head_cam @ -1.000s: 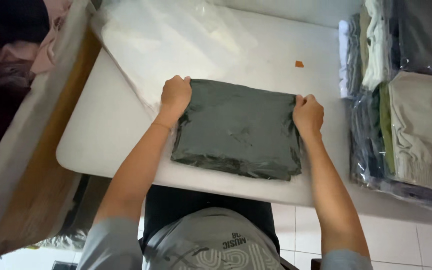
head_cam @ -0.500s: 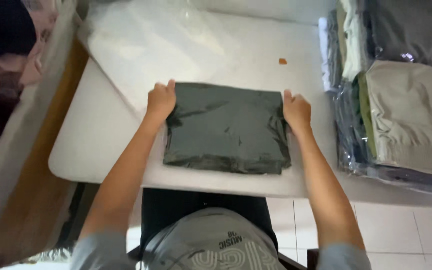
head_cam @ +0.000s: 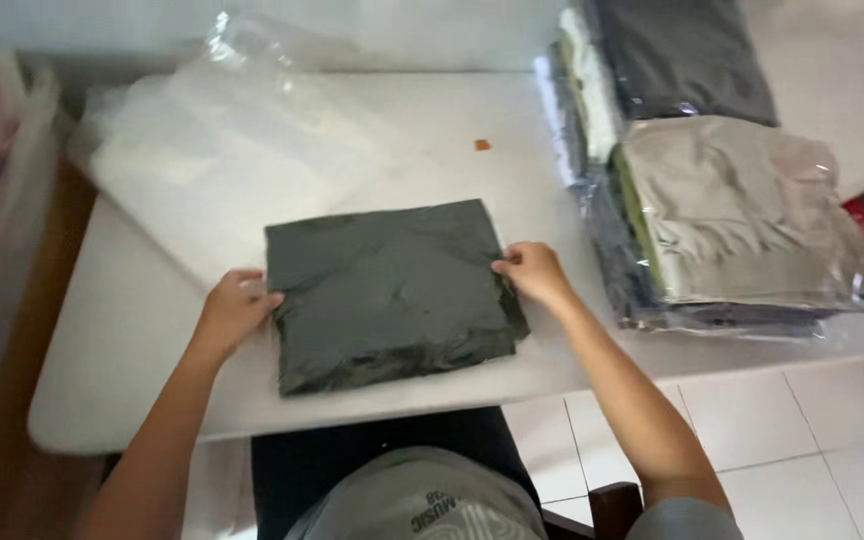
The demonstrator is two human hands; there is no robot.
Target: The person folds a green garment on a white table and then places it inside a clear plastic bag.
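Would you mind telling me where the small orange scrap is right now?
In the head view, the small orange scrap lies on the white table, beyond the folded dark green garment and left of the bagged clothes stack.
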